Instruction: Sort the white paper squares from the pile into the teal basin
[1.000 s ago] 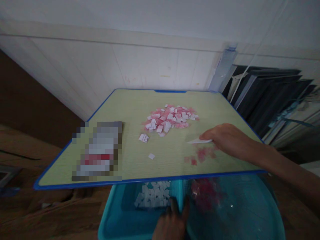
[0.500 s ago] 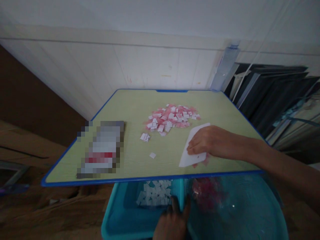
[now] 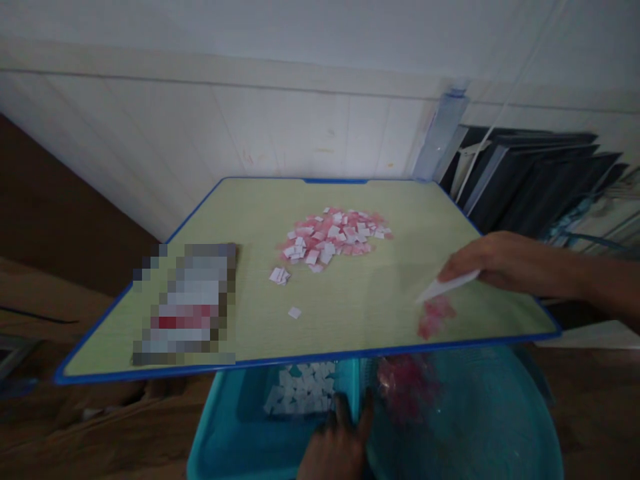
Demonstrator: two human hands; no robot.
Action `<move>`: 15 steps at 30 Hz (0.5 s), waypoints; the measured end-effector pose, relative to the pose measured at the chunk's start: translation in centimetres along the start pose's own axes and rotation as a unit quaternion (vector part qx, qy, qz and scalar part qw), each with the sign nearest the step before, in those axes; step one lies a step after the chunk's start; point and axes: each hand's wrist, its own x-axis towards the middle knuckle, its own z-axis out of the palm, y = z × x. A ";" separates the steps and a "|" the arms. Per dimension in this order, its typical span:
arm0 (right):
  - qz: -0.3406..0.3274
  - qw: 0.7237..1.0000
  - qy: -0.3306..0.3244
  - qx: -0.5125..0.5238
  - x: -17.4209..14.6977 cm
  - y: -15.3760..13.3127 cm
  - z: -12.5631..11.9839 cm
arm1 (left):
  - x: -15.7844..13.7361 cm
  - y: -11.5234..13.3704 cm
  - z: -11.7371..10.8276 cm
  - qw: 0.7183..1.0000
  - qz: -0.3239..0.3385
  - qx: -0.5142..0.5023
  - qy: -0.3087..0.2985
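Observation:
My right hand is closed on a white card, held tilted over the right side of the board. Beside the card's lower edge lies a small cluster of pinkish-red pieces. My left hand is low in front of the board, its fingers straddling the adjoining rims of a teal tray and a round teal basin. White square pieces lie in the tray. Clear and reddish film-like material lies in the basin.
The yellow-green board has a blue edge. It bears a heap of white and pink squares, a few loose white squares and a blurred-out object. Behind stand a clear plastic bottle and dark panels.
My right hand has moved right, with the card lifted and turned more edge-on, exposing the pinkish-red pieces. My left hand keeps its place at the rims. The view has shifted slightly.

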 end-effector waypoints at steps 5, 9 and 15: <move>0.115 0.993 -0.010 0.000 2.7 5.0 -2.4 | 0.0 0.2 0.0 0.999 -0.015 0.023 0.022; 0.131 0.991 -0.034 0.011 4.4 6.7 -1.9 | 0.0 0.2 -0.1 0.999 -0.011 0.027 0.023; 0.072 0.989 -0.119 0.046 5.1 3.0 0.0 | 0.0 -0.2 -0.3 1.000 0.005 0.015 0.020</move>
